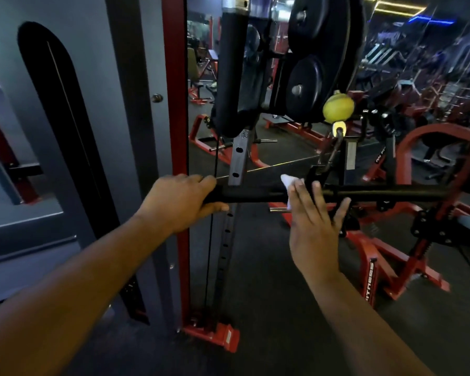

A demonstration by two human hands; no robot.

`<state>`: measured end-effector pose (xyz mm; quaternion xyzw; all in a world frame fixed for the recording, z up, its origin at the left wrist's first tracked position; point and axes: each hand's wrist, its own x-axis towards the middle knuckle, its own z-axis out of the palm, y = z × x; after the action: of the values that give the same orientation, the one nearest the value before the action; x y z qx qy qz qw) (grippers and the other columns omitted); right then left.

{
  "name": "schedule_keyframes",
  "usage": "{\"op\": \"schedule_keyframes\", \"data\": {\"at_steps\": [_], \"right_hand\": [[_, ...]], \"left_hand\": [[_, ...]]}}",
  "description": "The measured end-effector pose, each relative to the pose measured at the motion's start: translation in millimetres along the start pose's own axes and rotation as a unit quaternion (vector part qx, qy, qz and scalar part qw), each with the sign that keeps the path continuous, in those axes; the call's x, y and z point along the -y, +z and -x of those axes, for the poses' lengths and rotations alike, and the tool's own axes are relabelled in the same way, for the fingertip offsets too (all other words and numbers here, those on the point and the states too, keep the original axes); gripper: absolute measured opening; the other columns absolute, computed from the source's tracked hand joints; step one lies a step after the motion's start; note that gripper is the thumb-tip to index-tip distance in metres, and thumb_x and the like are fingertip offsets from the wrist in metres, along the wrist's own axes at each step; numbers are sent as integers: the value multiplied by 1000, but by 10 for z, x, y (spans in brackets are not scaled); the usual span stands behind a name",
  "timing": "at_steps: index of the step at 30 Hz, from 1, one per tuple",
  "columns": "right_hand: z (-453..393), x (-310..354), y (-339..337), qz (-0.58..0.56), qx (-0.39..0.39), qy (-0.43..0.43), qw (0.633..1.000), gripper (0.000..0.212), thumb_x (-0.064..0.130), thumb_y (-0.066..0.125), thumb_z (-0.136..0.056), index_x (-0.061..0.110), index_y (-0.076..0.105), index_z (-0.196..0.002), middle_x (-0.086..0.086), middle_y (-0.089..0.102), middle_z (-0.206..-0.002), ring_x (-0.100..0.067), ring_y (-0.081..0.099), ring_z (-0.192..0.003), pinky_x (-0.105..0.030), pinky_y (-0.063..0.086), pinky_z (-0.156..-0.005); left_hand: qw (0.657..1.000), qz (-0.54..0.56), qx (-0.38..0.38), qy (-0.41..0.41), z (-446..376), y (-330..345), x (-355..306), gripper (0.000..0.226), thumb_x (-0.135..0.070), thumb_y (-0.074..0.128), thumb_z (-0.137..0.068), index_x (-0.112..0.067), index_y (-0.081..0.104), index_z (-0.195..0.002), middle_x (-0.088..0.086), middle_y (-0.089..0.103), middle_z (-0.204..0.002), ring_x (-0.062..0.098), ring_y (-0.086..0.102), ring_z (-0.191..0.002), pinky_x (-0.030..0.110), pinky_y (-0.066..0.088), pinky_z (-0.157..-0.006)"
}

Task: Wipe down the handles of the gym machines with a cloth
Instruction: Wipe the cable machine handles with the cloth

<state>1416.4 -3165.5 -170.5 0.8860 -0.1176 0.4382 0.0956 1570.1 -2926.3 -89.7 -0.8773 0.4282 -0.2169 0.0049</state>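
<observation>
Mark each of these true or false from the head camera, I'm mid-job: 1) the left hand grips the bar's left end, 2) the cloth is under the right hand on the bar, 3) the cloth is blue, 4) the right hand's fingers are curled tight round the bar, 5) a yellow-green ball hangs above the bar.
1) The left hand grips the left end of the black bar. True.
2) The cloth sits under the right hand on the bar. True.
3) The cloth is blue. False: it is white.
4) The right hand's fingers are curled tight round the bar. False: they are spread and fairly straight, pressing the cloth.
5) A yellow-green ball hangs above the bar. True.
</observation>
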Motion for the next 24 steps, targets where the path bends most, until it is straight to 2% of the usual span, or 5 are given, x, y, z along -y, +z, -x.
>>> {"op": "schedule_keyframes", "data": {"at_steps": [8, 13, 17, 19, 24], "right_hand": [[-111, 693, -7, -87, 35, -65, 993, 58, 10, 37, -98, 13, 37, -156, -3, 32, -164, -22, 15, -157, -60, 7, -125], [-65, 234, -54, -27, 6, -102, 994, 77, -7, 63, -89, 15, 34, -157, -2, 31, -164, -19, 26, -154, -60, 17, -123], [40, -175, -208, -78, -81, -19, 993, 69, -11, 63, -89, 11, 42, -151, -4, 43, -156, -19, 41, -147, -54, 29, -121], [64, -266, -280, -168, -130, 91, 973, 58, -12, 58, -94, 5, 46, -147, -10, 49, -152, -21, 45, -144, -49, 38, -118], [-35, -57, -240, -170, -106, 250, 947, 50, -1, 52, -98, 10, 51, -147, -4, 48, -154, -16, 37, -148, -49, 34, -121]], "left_hand": [[1000, -10, -14, 26, 72, 78, -115, 69, -79, 13, -89, -29, 47, -122, -11, 55, -86, 5, 49, -64, 24, 33, -49], [1000, 8, -18, 24, 111, 33, -136, 65, -78, 16, -90, -32, 45, -125, -12, 54, -84, 1, 46, -60, 19, 32, -47], [999, 3, -39, 36, 146, 90, -149, 64, -80, 13, -92, -32, 46, -119, -10, 59, -87, 3, 55, -62, 23, 49, -49], [998, 8, -47, 46, 155, 108, -170, 64, -80, 14, -93, -31, 47, -117, -10, 59, -86, 3, 55, -61, 24, 51, -49], [995, 0, -66, 75, 189, 63, -270, 62, -76, 19, -95, -29, 49, -122, -11, 54, -82, 2, 48, -56, 19, 32, -42]]}}
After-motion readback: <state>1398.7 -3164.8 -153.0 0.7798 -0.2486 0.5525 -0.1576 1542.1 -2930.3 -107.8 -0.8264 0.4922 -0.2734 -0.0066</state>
